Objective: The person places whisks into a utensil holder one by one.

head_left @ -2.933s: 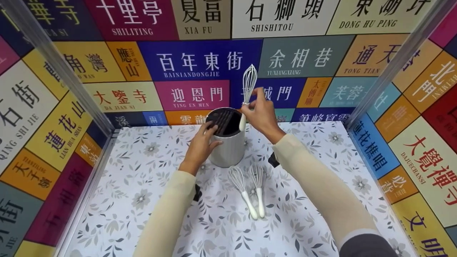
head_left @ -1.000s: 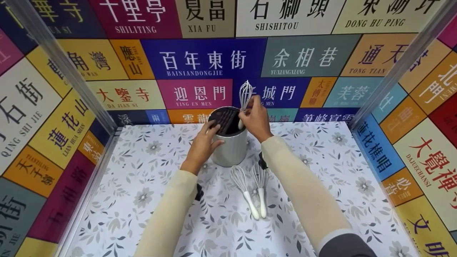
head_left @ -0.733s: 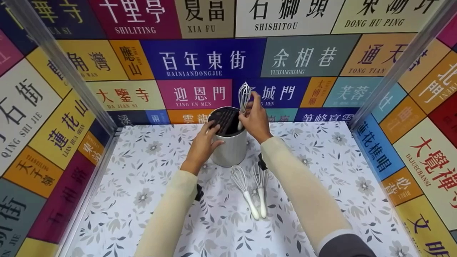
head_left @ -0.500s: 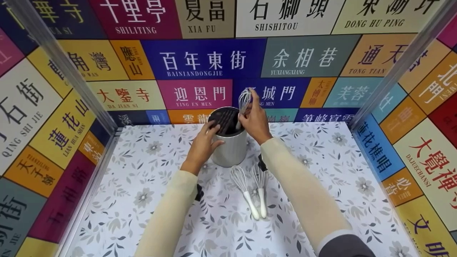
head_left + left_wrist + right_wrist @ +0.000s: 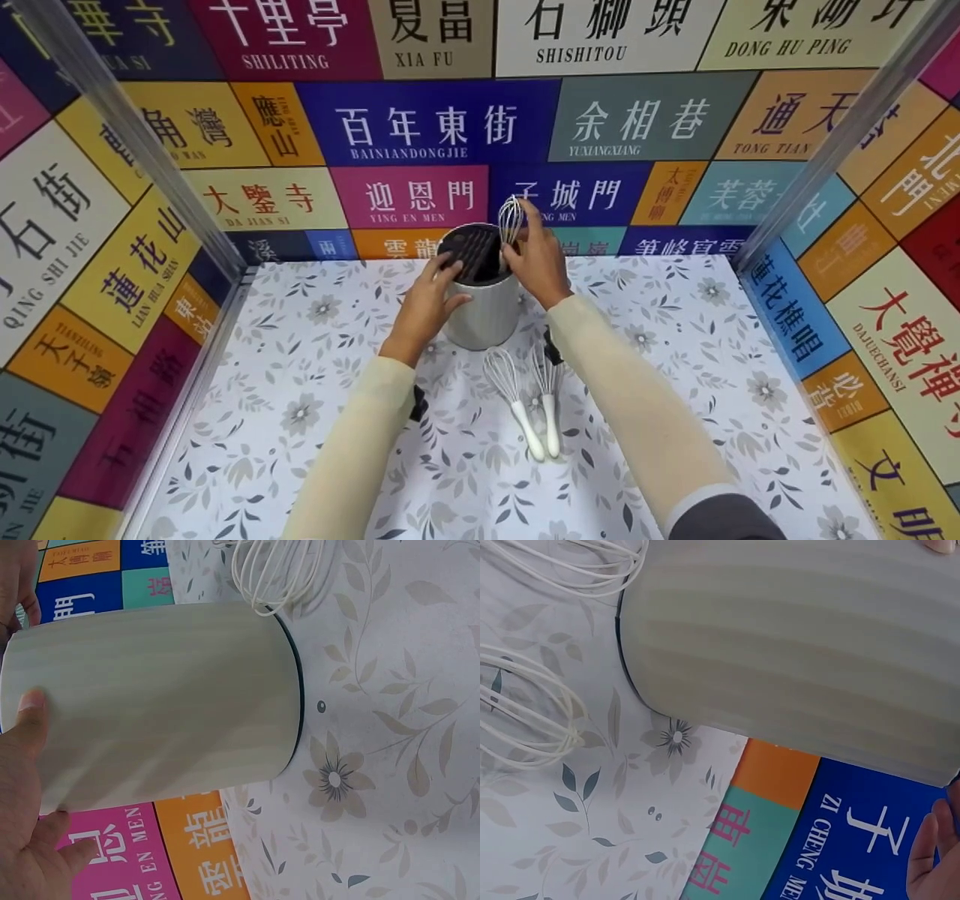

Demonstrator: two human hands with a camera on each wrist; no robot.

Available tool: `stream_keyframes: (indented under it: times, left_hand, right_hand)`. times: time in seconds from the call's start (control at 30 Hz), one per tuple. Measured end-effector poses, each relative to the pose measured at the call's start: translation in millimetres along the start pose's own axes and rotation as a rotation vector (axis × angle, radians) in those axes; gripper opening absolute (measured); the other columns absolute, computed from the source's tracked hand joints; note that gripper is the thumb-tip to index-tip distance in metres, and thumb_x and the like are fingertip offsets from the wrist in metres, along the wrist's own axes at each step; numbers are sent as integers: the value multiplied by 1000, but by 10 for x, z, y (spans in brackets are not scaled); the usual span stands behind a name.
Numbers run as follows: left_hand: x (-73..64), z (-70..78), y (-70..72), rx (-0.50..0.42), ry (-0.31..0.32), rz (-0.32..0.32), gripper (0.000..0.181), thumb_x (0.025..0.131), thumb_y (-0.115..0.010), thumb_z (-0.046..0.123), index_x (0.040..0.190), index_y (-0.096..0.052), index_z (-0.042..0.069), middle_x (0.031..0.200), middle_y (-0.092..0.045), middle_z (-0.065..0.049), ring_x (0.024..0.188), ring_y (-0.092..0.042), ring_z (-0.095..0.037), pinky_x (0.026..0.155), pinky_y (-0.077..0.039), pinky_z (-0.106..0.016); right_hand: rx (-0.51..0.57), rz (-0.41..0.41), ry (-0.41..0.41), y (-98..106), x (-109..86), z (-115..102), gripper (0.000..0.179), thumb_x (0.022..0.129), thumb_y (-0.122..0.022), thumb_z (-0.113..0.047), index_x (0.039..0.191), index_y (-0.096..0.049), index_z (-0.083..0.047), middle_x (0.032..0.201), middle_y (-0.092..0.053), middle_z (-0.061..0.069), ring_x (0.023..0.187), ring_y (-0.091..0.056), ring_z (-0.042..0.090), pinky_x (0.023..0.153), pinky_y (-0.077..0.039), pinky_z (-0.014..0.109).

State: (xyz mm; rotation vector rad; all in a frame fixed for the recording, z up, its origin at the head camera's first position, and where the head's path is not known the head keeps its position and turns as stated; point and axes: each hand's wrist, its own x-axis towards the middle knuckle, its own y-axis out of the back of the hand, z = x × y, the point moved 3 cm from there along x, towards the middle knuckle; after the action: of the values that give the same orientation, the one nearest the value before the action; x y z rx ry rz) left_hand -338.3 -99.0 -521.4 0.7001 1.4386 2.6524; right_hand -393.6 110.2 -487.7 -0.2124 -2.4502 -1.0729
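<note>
A grey utensil holder (image 5: 481, 319) with a black slotted insert (image 5: 466, 247) stands upright at the back of the table. My left hand (image 5: 424, 304) holds its left side, with fingers over the rim and the thumb on the wall; the left wrist view shows that thumb (image 5: 31, 714) against the wall. In my right hand (image 5: 541, 259) a small whisk (image 5: 511, 216) is pinched, wires up. Its handle reaches down into the opening and is mostly hidden. Two more white-handled whisks lie in front of the holder, a left whisk (image 5: 516, 405) and a right whisk (image 5: 550, 405).
A floral white cloth (image 5: 300, 450) covers the table. Walls of coloured sign panels (image 5: 427, 120) enclose it at the back and both sides, with clear corner strips (image 5: 161, 142) at the back corners.
My right hand has brought the whisk down and slightly left, its handle sinking into the holder from above the right rim. The left hand keeps its place on the holder.
</note>
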Motion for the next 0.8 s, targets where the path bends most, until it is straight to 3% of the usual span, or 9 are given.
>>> stream_keyframes:
  times: [0.23, 0.43, 0.8]
  left_hand:
    - [-2, 3, 1, -5, -9, 2, 61, 93, -73, 37, 147, -57, 13, 157, -45, -12, 137, -54, -35, 113, -47, -46]
    - [1, 6, 7, -2, -13, 1, 62, 93, -72, 38, 147, -56, 13, 157, -45, -13, 137, -54, -36, 114, -46, -47]
    - [-3, -10, -1, -2, 4, -20, 62, 93, -73, 36, 148, -55, 14, 158, -43, -12, 139, -52, -35, 114, -46, -46]
  right_hand:
    - [-28, -3, 2, -22, -34, 30, 71, 93, -76, -24, 152, -38, -27, 111, -73, 9, 100, -68, 29, 84, -55, 50]
    - [-37, -23, -32, -24, -51, 54, 68, 95, -74, -28, 153, -39, -26, 113, -72, 14, 101, -69, 32, 84, -56, 50]
    - [30, 3, 4, 125, -63, 51, 63, 96, -71, -29, 152, -41, -24, 116, -74, 12, 106, -70, 32, 89, -57, 50]
